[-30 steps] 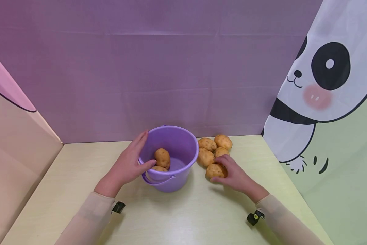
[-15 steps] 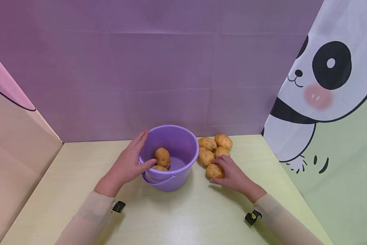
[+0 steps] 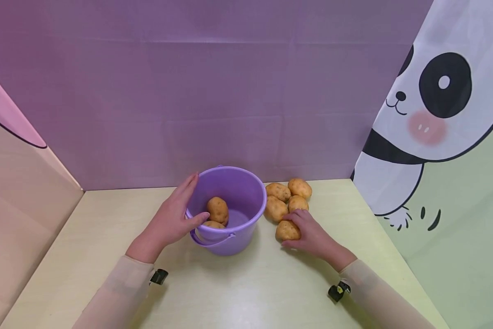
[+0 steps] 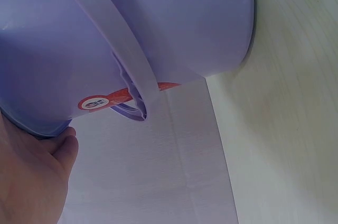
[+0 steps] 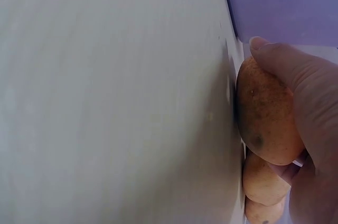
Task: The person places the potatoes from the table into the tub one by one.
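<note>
- A pale, wood-grained counter (image 3: 238,292) fills the foreground, with soft shadows under the arms and a bright sheen near its front.
- Behind it hangs a creased, plain purple backdrop (image 3: 221,100) that comes down at the counter's far edge.
- The room's right side is a pale green panel (image 3: 472,237) printed with a black-and-white cartoon panda (image 3: 445,87); the left side is a peach panel (image 3: 20,210) with a pink, dark-outlined shape.
- A round, purple bucket (image 3: 225,244) stands on the counter, two tan potatoes (image 3: 218,210) visible inside.
- The left hand (image 3: 174,217) grips the bucket's rim — thumb over the edge, fingers outside.
- The right hand (image 3: 308,233) grasps a rounded, yellow-brown potato (image 3: 288,230) between thumb and fingers, low at the counter's surface, right of the bucket.
- Just beyond it lie four more yellow-brown potatoes (image 3: 276,209) — clustered near the backdrop.
</note>
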A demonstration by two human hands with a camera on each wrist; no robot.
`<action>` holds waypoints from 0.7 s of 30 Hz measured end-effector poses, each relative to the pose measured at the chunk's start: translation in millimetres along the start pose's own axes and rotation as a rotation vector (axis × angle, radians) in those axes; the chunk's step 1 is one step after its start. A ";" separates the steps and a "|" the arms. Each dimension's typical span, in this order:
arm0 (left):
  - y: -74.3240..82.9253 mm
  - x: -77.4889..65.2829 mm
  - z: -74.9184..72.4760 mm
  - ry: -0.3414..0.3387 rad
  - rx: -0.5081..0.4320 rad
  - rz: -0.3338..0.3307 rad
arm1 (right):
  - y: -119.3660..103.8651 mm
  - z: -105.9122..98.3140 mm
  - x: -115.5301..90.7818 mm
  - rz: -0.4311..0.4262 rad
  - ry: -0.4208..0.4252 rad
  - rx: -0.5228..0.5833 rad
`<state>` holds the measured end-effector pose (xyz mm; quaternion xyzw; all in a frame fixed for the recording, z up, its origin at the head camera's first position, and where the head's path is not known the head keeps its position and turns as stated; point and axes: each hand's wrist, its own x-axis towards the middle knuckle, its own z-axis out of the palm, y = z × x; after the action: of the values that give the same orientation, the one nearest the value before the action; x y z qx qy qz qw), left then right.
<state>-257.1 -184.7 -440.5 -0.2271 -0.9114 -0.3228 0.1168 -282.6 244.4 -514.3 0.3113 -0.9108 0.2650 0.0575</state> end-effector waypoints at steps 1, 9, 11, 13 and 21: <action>-0.2 0.1 -0.1 0.000 0.000 0.000 | 0.8 0.3 0.0 -0.003 0.002 0.002; 0.1 0.7 -0.2 0.013 -0.004 0.014 | 3.0 0.5 -0.3 0.001 0.006 0.035; 0.1 0.4 -0.2 0.015 -0.004 0.014 | 2.7 -0.1 -0.1 -0.001 0.009 0.052; 0.3 0.1 -0.1 0.016 -0.003 0.014 | 2.5 -0.7 0.2 -0.006 0.015 0.061; 1.3 -0.2 -0.2 0.007 -0.007 -0.002 | 1.7 -3.6 2.3 -0.031 0.050 0.092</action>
<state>-256.3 -184.0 -439.6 -0.2255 -0.9100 -0.3269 0.1189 -285.6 246.2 -511.4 0.3210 -0.8911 0.3131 0.0700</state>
